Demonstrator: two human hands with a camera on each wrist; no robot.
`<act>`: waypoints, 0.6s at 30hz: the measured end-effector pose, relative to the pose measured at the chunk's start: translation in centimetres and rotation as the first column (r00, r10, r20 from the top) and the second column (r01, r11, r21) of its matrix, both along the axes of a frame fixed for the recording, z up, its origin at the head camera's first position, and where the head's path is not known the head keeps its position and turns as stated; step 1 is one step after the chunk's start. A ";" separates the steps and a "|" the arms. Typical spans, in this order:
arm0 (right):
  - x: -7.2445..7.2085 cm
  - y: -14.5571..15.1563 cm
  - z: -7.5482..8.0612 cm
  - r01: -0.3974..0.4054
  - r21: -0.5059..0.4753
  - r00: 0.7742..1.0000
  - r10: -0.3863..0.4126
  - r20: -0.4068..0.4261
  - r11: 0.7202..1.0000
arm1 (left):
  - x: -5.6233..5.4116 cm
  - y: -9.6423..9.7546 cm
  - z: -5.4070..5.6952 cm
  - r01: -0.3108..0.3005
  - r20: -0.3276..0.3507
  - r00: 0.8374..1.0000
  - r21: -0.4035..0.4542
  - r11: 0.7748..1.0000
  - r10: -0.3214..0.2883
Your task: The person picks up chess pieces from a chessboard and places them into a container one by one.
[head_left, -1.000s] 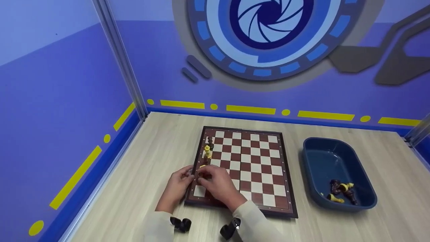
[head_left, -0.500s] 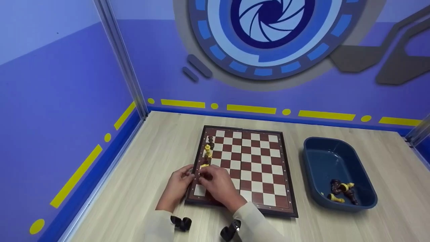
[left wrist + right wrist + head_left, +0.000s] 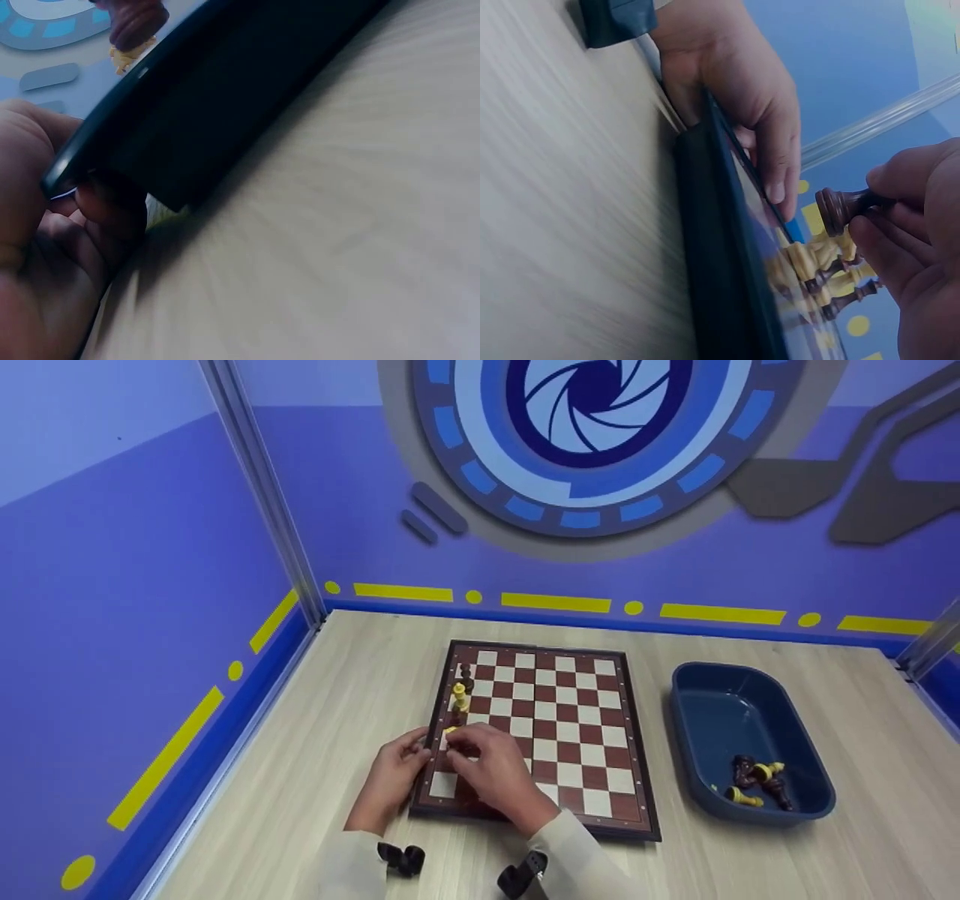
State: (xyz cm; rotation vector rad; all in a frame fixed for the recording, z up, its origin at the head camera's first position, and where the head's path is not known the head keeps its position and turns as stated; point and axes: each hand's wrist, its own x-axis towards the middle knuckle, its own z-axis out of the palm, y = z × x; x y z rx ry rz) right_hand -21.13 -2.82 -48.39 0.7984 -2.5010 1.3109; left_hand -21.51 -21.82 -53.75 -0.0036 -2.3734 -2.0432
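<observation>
In the right wrist view my right hand (image 3: 922, 240) pinches a dark brown chess piece (image 3: 840, 210) between thumb and fingers. Its round base shows above the board's surface, and the fingers cover its top. The chessboard (image 3: 568, 731) has brown and white squares and a dark rim. My left hand (image 3: 394, 772) holds the board's left edge, with fingers tucked under the rim in the left wrist view. Along the left column stand several chess pieces, among them a yellow king (image 3: 460, 695) and a dark piece (image 3: 466, 676) behind it. A yellow piece (image 3: 450, 731) shows just beyond my right fingertips.
To the right of the board stands a blue plastic tub (image 3: 709, 720). Several dark and yellow pieces lie in its near end, such as a yellow one (image 3: 744, 798). A blue wall (image 3: 420, 547) closes off the back of the wooden table (image 3: 360, 675).
My right hand has shifted slightly right and up from the board's left column, still pinching the dark piece. The left hand keeps its hold on the edge. The head view has shifted slightly.
</observation>
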 end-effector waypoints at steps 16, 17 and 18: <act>0.1 3.3 1.0 0.046 -0.025 0.999 -0.045 0.025 0.999 | 0.2 0.3 0.1 -0.026 0.006 1.000 -0.018 1.000 0.026; 0.1 3.6 1.0 0.054 -0.021 0.998 -0.054 0.011 0.998 | 0.2 0.4 0.1 -0.027 0.007 1.000 -0.015 1.000 0.027; 0.1 3.8 1.0 0.062 -0.020 0.998 -0.062 0.007 0.998 | 0.2 0.4 0.1 -0.028 0.009 1.000 -0.014 1.000 0.028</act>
